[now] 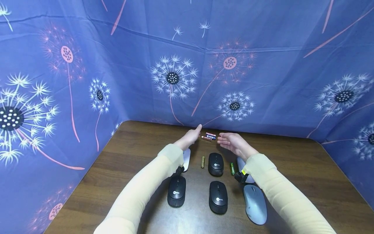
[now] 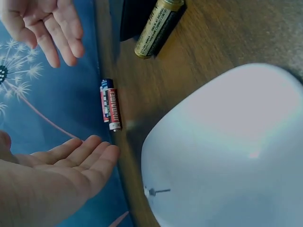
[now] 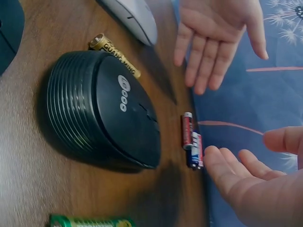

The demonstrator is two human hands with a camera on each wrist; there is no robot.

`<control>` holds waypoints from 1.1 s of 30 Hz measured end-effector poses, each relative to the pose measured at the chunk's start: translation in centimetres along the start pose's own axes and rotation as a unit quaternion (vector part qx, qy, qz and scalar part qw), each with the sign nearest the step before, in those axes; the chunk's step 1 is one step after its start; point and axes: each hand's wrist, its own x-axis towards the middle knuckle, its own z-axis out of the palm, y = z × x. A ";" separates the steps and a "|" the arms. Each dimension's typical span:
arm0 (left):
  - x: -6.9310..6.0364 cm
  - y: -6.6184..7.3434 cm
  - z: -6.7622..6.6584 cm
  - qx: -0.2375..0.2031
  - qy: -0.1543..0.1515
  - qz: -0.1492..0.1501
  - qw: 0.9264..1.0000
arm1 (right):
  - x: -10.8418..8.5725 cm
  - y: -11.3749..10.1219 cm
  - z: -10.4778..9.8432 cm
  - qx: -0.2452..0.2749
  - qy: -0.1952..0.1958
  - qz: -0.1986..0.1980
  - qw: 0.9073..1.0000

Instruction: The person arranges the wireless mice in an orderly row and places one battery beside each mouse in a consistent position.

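Note:
Near the back edge of the table lies a small group of red, white and blue batteries, side by side. My left hand is just left of them, fingers extended and palm turned inward, holding nothing. On their other side, my right hand faces them with its fingers loosely straight, also holding nothing. The right wrist view shows a gap between the right fingertips and the batteries. In the left wrist view both palms stand apart, with the batteries between them.
A gold battery and a green battery lie nearer me. Black mice stand about the table, with a light blue mouse at right. A white mouse is partly under my left arm. Patterned blue cloth hangs behind.

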 end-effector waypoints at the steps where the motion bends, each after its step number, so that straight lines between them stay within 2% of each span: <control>1: 0.1 -0.1 0.1 -0.003 -0.001 -0.001 1.000 | 0.2 0.2 0.2 0.003 0.003 0.002 1.000; 9: 0.8 -0.6 0.3 -0.025 0.007 -0.010 1.000 | 1.8 1.5 1.1 0.028 0.017 0.021 0.999; 15: 1.3 -1.0 0.1 -0.050 -0.025 -0.021 0.998 | 2.7 2.2 1.3 0.051 0.033 0.035 0.998; 19: 1.7 -1.1 0.2 -0.043 -0.029 -0.023 0.998 | 3.1 2.4 1.3 0.061 0.043 0.036 0.997; 21: 3.8 -2.5 0.4 -0.028 -0.019 -0.016 0.999 | 3.3 2.5 1.4 0.065 0.048 0.036 0.996; 22: 3.9 -2.6 0.6 -0.018 -0.013 -0.017 1.000 | 3.4 2.5 1.4 0.067 0.051 0.036 0.996; 26: 9.5 -6.1 1.2 -0.011 -0.003 -0.023 1.000 | 3.6 2.7 1.6 0.067 0.058 0.033 0.995; 29: 11.1 -7.1 1.2 -0.014 -0.009 -0.018 1.000 | 3.7 2.7 1.7 0.066 0.062 0.032 0.995; 31: 9.6 -6.0 1.3 -0.011 -0.010 -0.016 1.000 | 3.8 2.7 1.8 0.064 0.061 0.030 0.996; 33: 7.0 -4.1 1.2 -0.020 -0.012 -0.018 1.000 | 4.0 2.7 1.9 0.063 0.062 0.030 0.996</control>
